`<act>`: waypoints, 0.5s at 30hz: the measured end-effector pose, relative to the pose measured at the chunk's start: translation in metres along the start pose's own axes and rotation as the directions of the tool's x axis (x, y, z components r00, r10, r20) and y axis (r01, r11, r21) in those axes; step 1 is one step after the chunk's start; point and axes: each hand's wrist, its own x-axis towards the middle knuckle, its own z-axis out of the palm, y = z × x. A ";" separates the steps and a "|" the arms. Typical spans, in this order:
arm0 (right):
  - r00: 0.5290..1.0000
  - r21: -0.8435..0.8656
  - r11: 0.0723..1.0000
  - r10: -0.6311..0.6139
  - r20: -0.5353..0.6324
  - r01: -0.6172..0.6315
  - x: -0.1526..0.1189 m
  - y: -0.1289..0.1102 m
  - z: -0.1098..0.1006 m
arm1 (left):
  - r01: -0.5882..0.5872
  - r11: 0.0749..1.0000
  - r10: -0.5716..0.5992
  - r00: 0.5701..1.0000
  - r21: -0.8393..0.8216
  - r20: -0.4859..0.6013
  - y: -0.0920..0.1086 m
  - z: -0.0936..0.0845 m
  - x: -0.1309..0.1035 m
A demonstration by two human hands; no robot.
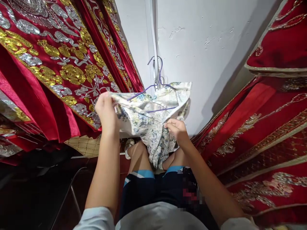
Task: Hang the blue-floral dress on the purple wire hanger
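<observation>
Since the purple hanger (160,76) seems to bear it from twelve o'clock, the flowered garment (150,124) hangs at centre, left hand (107,110) pinching its edge at nine, right hand (177,129) its cloth at four, apparently holding it spread.

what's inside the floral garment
A purple hanger sits partly inside, showing at the open top. Its covered ends, and anything deeper in the floral garment, cannot be seen.

I have two hands (106,110) (177,129) in view; one floral garment (154,131); one purple hanger (161,109); two bare knees (139,151).
</observation>
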 end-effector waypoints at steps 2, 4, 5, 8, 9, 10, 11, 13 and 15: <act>1.000 0.021 0.999 0.026 0.016 -0.027 -0.012 -0.001 0.002 | 0.293 0.921 -0.322 0.944 -0.257 -0.078 -0.014 -0.017 0.004; 0.999 0.031 0.999 0.021 0.036 -0.022 -0.024 -0.001 0.008 | 0.481 0.758 -0.571 0.816 -0.441 -0.092 -0.025 -0.028 -0.004; 0.999 0.034 0.999 0.017 0.050 -0.019 -0.029 0.000 0.011 | 0.520 0.691 -0.646 0.756 -0.503 -0.105 -0.030 -0.030 -0.013; 0.997 0.085 0.994 0.062 0.045 -0.066 -0.045 0.011 0.020 | 0.512 0.577 -0.745 0.650 -0.636 -0.153 -0.046 -0.031 -0.052; 0.996 0.133 0.987 0.089 0.028 -0.092 -0.050 0.016 0.020 | 0.512 0.556 -0.763 0.627 -0.655 -0.158 -0.053 -0.030 -0.068; 0.994 0.191 0.975 0.112 0.009 -0.112 -0.054 0.022 0.019 | 0.526 0.547 -0.767 0.626 -0.651 -0.139 -0.060 -0.028 -0.084; 0.992 0.248 0.961 0.129 -0.009 -0.123 -0.058 0.028 0.017 | 0.551 0.560 -0.769 0.623 -0.619 -0.141 -0.067 -0.026 -0.100; 0.989 0.312 0.942 0.141 -0.044 -0.120 -0.064 0.038 0.010 | 0.617 0.630 -0.734 0.671 -0.471 -0.102 -0.079 -0.024 -0.128; 0.985 0.294 0.950 0.144 -0.100 -0.109 -0.068 0.044 -0.001 | 0.680 0.686 -0.709 0.705 -0.260 -0.028 -0.085 -0.023 -0.148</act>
